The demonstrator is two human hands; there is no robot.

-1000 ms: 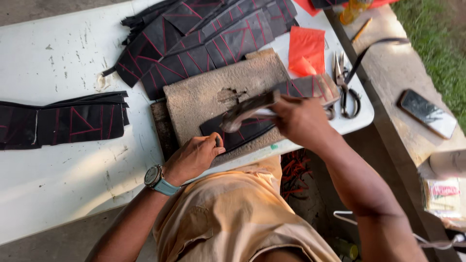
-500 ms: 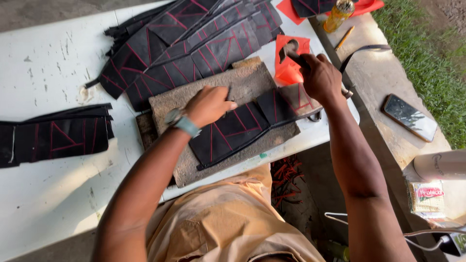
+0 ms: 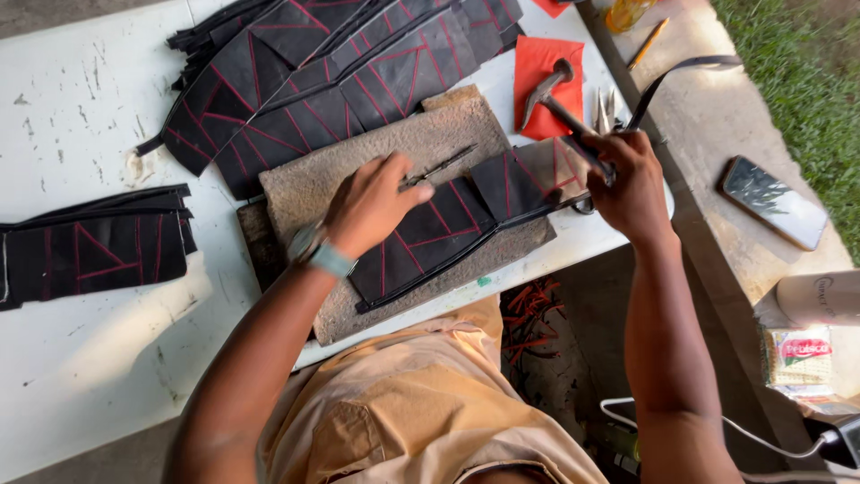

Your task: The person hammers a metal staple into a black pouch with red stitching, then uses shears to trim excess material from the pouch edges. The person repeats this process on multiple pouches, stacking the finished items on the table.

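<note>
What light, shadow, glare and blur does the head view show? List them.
Head view: daylight, brightest on the white worktable; the left arm's soft shadow falls on it; sky glare on the dark flat phone; slight motion blur on the metal-headed hammer in the right hand; black red-stitched leather piece sharp.

The left-hand stack of black pieces (image 3: 90, 246) runs off frame (hammer handle (image 3: 587, 148) hidden by fingers).

A dark, glossy phone (image 3: 771, 202) lies screen-up on the bench, right of the right hand (image 3: 630, 179) gripping the hammer. Farther right and lower sits a red-and-white cracker packet (image 3: 800, 354).
</note>
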